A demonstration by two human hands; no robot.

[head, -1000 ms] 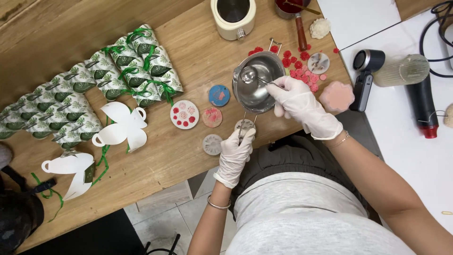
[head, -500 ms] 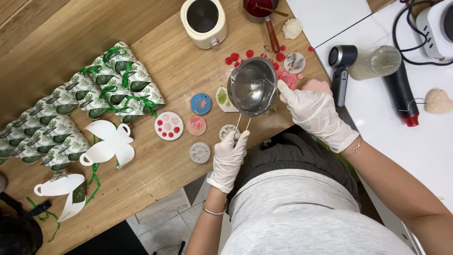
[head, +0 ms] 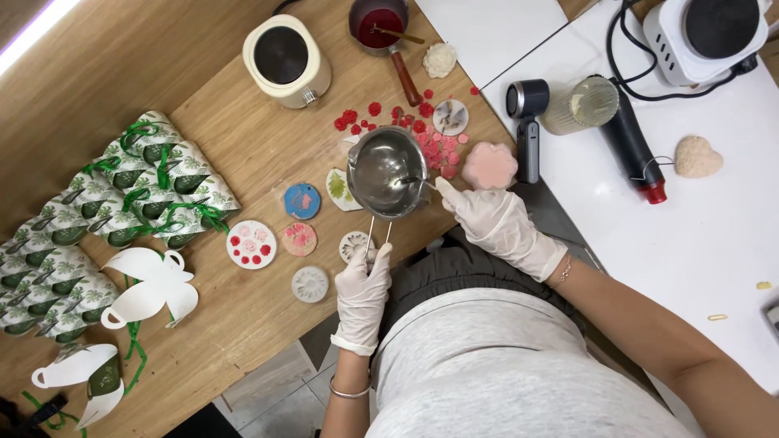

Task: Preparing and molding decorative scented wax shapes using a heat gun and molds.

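Note:
My left hand (head: 363, 288), in a white glove, grips the wire handle of a small steel pot (head: 385, 170) held over the wooden table edge. My right hand (head: 491, 221), also gloved, holds a small metal spoon (head: 410, 183) whose bowl reaches inside the pot. Round decorated discs lie around the pot: a blue one (head: 302, 200), a pink one (head: 299, 239), a white one with red dots (head: 251, 244), and pale ones (head: 310, 284). A pink flower-shaped piece (head: 488, 165) and scattered red and pink bits (head: 430, 146) lie just right of the pot.
A cream round melter (head: 286, 61) and a saucepan of red liquid (head: 380, 26) stand at the back. Green-and-white paper packages (head: 138, 191) fill the left. On the white surface lie a heat gun (head: 527, 122), a glass jar (head: 580, 105), a hotplate (head: 710, 36) and a heart-shaped piece (head: 698, 156).
The view has shifted, so the table items sit further right and lower in frame. Both hands keep their hold; the spoon hand has moved slightly around the pot's right rim.

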